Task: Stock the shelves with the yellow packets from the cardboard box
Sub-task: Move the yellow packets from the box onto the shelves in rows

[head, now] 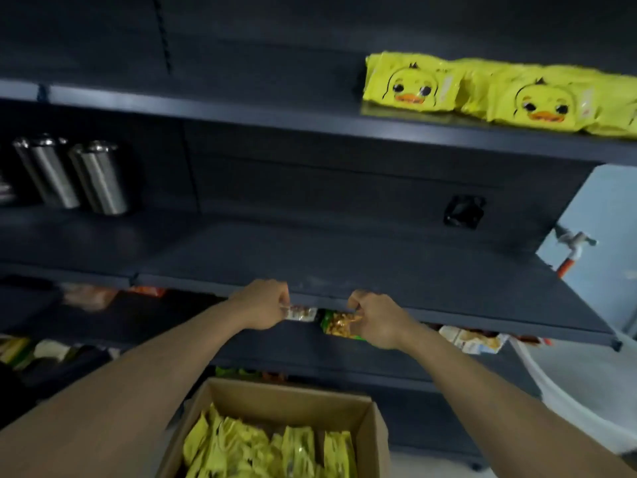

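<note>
Here, yellow packets in box: a batch of glossy yellow plastic packets (275, 450) stands packed on edge in the open brown cardboard box (374, 432) at the near centre, between the forearms.
Yellow packets on shelf: flat yellow duck-face packets (413, 84) already lie in a row on the dark upper shelf (241, 110), far right.
Left hand: the left hand (263, 303) is curled at the front lip of the dark middle shelf (344, 260), pinching the edge of a small pale snack packet (301, 313) from the shelf below.
Right hand: the right hand (375, 320) is curled likewise, just right of it, gripping a green-and-orange snack bag (339, 326).
Step in hand: judging by this, the person is tidying other goods under the middle shelf, not carrying a yellow packet.
Next move: it calls for letting go of both snacks, reaching down into the box and lifting packets to bare shelf space.
Surroundings: shiny steel flasks (72, 175) stand far left; a small tap (574, 244) juts from the pale wall on the right.
</note>
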`<state>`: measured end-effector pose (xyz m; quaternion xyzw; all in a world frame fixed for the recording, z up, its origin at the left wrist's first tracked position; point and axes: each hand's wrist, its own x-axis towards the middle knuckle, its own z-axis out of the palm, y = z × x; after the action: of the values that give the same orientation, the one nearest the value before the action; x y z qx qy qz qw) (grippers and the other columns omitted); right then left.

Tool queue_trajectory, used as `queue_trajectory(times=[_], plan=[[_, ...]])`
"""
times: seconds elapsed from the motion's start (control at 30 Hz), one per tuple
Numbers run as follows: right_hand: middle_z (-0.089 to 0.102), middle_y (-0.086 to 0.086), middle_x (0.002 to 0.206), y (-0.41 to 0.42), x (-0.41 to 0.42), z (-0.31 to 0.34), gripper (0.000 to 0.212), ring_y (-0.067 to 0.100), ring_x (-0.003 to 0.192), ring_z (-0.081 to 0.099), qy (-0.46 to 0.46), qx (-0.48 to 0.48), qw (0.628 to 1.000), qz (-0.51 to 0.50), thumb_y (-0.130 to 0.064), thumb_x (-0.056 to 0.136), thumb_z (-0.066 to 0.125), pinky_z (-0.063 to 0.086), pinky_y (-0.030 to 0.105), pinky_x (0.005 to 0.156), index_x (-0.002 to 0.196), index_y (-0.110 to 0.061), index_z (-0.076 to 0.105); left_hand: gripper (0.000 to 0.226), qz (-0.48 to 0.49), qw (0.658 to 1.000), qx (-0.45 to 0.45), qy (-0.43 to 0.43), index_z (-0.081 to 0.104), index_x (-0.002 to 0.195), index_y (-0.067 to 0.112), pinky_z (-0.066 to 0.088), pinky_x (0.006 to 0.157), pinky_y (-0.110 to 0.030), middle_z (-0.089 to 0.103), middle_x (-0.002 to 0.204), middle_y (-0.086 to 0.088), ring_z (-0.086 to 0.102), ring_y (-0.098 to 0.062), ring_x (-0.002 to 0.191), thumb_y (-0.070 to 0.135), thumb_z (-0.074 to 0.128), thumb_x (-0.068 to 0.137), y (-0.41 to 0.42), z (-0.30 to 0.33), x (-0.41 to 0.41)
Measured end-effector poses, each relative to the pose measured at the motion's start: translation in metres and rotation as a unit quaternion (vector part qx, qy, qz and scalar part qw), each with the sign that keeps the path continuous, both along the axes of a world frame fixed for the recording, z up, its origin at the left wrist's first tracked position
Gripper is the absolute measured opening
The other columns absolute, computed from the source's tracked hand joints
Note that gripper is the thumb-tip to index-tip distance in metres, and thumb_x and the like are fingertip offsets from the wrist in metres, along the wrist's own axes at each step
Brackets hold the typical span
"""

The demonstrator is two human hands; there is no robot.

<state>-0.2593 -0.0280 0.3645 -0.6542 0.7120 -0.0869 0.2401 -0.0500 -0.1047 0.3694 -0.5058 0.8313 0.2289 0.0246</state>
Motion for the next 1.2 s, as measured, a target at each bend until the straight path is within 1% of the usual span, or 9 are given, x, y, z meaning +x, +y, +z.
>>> queue_trajectory(times=[0.1, 0.27, 0.33, 0.43, 0.53, 0.8, 0.9, 1.07, 1.2], plan=[[0.046, 0.008, 0.137, 0.009, 0.000, -0.047, 0.049, 0.022, 0.123, 0.046, -0.023, 0.055, 0.998, 0.012, -0.027, 0.091, 0.059, 0.040, 0.027, 0.098, 0.134, -0.010, 0.042, 0.021, 0.017, 0.998, 0.052, -0.024, 0.058, 0.113, 0.018, 0.047, 0.095, -0.036, 0.057, 0.116, 0.001, 0.055, -0.017, 0.105, 0.026, 0.055, 0.094, 0.013, -0.044, 0.007], [0.048, 0.008, 0.135, 0.029, -0.002, -0.111, 0.048, 0.023, 0.119, 0.050, -0.041, 0.130, 0.990, 0.018, -0.029, 0.091, 0.058, 0.043, 0.029, 0.095, 0.134, -0.013, 0.043, 0.001, 0.044, 0.993, 0.107, -0.037, 0.056, 0.091, 0.027, 0.050, 0.089, -0.037, 0.062, 0.108, 0.003, 0.058, -0.016, 0.096, 0.026, 0.057, 0.091, 0.036, -0.110, 0.023], [0.050, 0.007, 0.132, 0.037, -0.001, -0.132, 0.045, 0.023, 0.119, 0.051, -0.033, 0.155, 0.987, 0.022, -0.030, 0.091, 0.057, 0.044, 0.031, 0.095, 0.131, -0.014, 0.045, 0.003, 0.049, 0.989, 0.134, -0.045, 0.057, 0.094, 0.025, 0.049, 0.085, -0.034, 0.060, 0.108, 0.004, 0.057, -0.015, 0.092, 0.027, 0.056, 0.092, 0.046, -0.135, 0.029], [0.052, 0.007, 0.131, 0.046, 0.000, -0.163, 0.045, 0.023, 0.118, 0.051, -0.029, 0.187, 0.981, 0.032, -0.031, 0.091, 0.057, 0.044, 0.034, 0.098, 0.130, -0.012, 0.046, 0.016, 0.074, 0.984, 0.153, -0.052, 0.060, 0.107, 0.020, 0.049, 0.090, -0.033, 0.061, 0.113, 0.000, 0.058, -0.018, 0.104, 0.026, 0.058, 0.091, 0.058, -0.169, 0.039], [0.054, 0.007, 0.120, 0.054, 0.002, -0.191, 0.041, 0.021, 0.108, 0.053, -0.035, 0.217, 0.975, 0.027, -0.031, 0.091, 0.057, 0.046, 0.032, 0.092, 0.126, -0.011, 0.048, 0.009, 0.084, 0.977, 0.187, -0.055, 0.056, 0.099, 0.027, 0.051, 0.088, -0.036, 0.061, 0.116, -0.001, 0.060, -0.017, 0.101, 0.030, 0.058, 0.091, 0.066, -0.200, 0.049], [0.053, 0.010, 0.130, 0.060, 0.020, -0.266, 0.045, 0.025, 0.116, 0.052, -0.042, 0.281, 0.959, -0.013, -0.030, 0.090, 0.061, 0.046, 0.031, 0.089, 0.129, -0.011, 0.047, 0.008, 0.082, 0.963, 0.248, -0.063, 0.051, 0.088, 0.031, 0.054, 0.079, -0.039, 0.062, 0.111, -0.001, 0.063, -0.019, 0.092, 0.027, 0.058, 0.090, 0.059, -0.274, 0.061], [0.054, 0.010, 0.129, 0.058, 0.030, -0.298, 0.042, 0.023, 0.115, 0.054, -0.047, 0.299, 0.953, -0.029, -0.030, 0.090, 0.061, 0.048, 0.031, 0.090, 0.126, -0.012, 0.050, 0.007, 0.068, 0.957, 0.271, -0.076, 0.051, 0.092, 0.029, 0.054, 0.083, -0.039, 0.061, 0.113, -0.001, 0.063, -0.019, 0.095, 0.027, 0.058, 0.091, 0.050, -0.304, 0.063], [0.054, 0.009, 0.126, 0.045, 0.046, -0.356, 0.035, 0.018, 0.099, 0.055, -0.081, 0.310, 0.944, -0.082, -0.027, 0.090, 0.059, 0.044, 0.025, 0.074, 0.122, -0.014, 0.051, 0.008, 0.042, 0.955, 0.282, -0.078, 0.056, 0.100, 0.024, 0.053, 0.083, -0.043, 0.062, 0.111, -0.003, 0.064, -0.023, 0.092, 0.025, 0.056, 0.092, 0.028, -0.358, 0.059], [0.054, 0.010, 0.128, 0.028, 0.060, -0.405, 0.040, 0.025, 0.114, 0.053, -0.081, 0.310, 0.940, -0.113, -0.027, 0.089, 0.060, 0.043, 0.028, 0.081, 0.125, -0.012, 0.051, 0.015, 0.037, 0.963, 0.255, -0.078, 0.057, 0.106, 0.021, 0.053, 0.084, -0.039, 0.063, 0.115, -0.002, 0.061, -0.021, 0.098, 0.023, 0.056, 0.092, 0.010, -0.397, 0.058]])
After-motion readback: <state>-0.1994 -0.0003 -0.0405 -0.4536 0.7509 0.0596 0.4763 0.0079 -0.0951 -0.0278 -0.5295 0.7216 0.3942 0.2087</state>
